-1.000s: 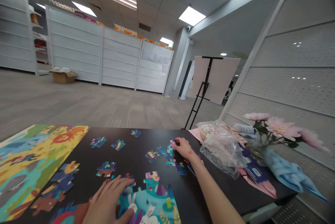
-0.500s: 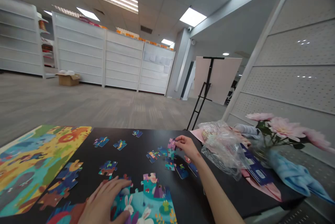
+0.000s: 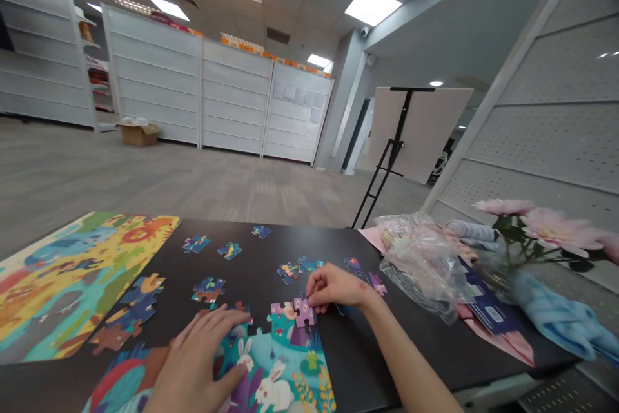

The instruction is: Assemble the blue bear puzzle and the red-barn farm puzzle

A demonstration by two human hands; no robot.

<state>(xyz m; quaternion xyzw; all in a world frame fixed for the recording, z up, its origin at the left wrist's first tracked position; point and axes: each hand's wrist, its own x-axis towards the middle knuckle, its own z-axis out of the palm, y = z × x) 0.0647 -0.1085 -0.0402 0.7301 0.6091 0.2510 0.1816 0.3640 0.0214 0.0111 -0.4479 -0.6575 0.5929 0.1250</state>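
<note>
Beyond the fingers of our left hand [image 3: 203, 352], we could pass over the dark tabletop [image 3: 256, 271] between a yellow-and-blue jigsaw piece [image 3: 229, 250] and the joined jigsaw pieces [image 3: 289, 272] ahead of our right hand [image 3: 336, 287]. Right of those right fingers, a purple-pink jigsaw piece [image 3: 377, 283] and the crumpled clear plastic bag [image 3: 420, 265] stand in our way.

The flat, teal, partly joined jigsaw puzzle [image 3: 287, 347] was patterned with white rabbits, purple leaves, a green frog and yellow-orange sprigs. The small, knobbed, lilac jigsaw piece [image 3: 304, 314] bore paler spots. The large, rectangular, multicoloured picture sheet [image 3: 97, 271] mixed yellow, turquoise, green and orange-red. The flat, smooth desk [image 3: 358, 361] was near-black. The broad-petalled flowers [image 3: 556, 231] were pale pink, the crumpled fabric cloth [image 3: 556, 310] light blue with darker patches, the flat rectangular packet [image 3: 483, 303] navy with white marks.
</note>
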